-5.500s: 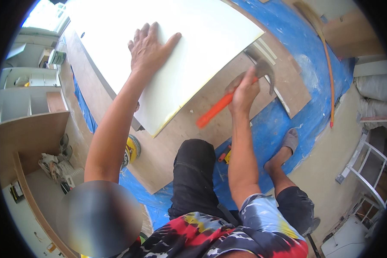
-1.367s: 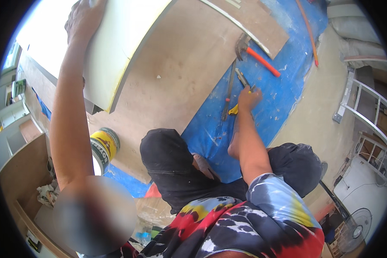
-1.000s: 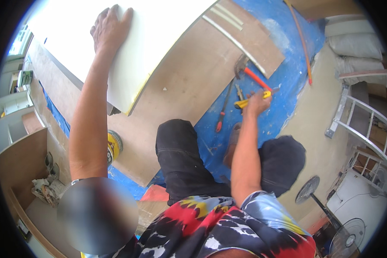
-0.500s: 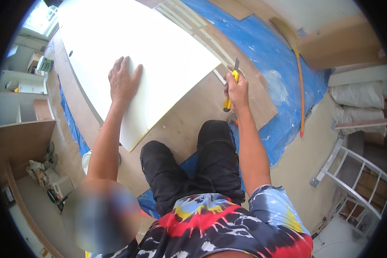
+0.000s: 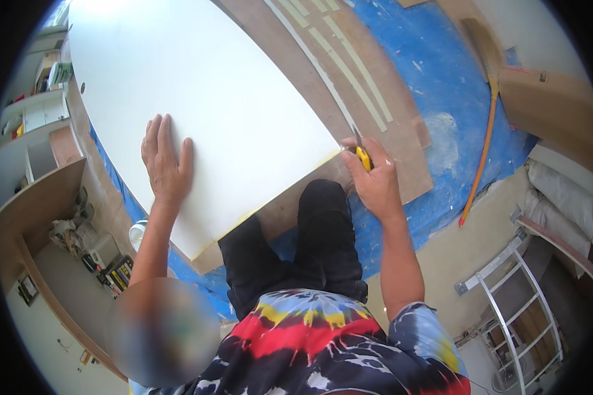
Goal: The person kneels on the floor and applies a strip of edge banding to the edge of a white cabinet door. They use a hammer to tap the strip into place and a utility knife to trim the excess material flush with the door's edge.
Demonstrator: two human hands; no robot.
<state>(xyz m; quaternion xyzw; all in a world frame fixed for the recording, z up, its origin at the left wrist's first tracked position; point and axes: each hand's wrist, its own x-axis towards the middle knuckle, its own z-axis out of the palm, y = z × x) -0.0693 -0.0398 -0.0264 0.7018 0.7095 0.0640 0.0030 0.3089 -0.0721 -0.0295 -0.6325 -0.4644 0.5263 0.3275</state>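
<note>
White shelving (image 5: 46,113) stands toward nine o'clock; the left hand (image 5: 167,164), thumb spread from its fingers, lies flat on a white panel (image 5: 217,125) at ten; at two, the right hand (image 5: 379,178) clamps its fingers on a yellow utility knife (image 5: 363,158) beside the panel's corner.

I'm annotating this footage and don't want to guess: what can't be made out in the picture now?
In the head view:
White panel: its far end, cut off by the top edge.
Yellow cutter: part of its handle, hidden by the right hand.
Left hand: its palm, turned down toward the panel.
White bucket: partly hidden behind the left forearm.
Round blurred patch, lower left: whatever lies under it.
</note>
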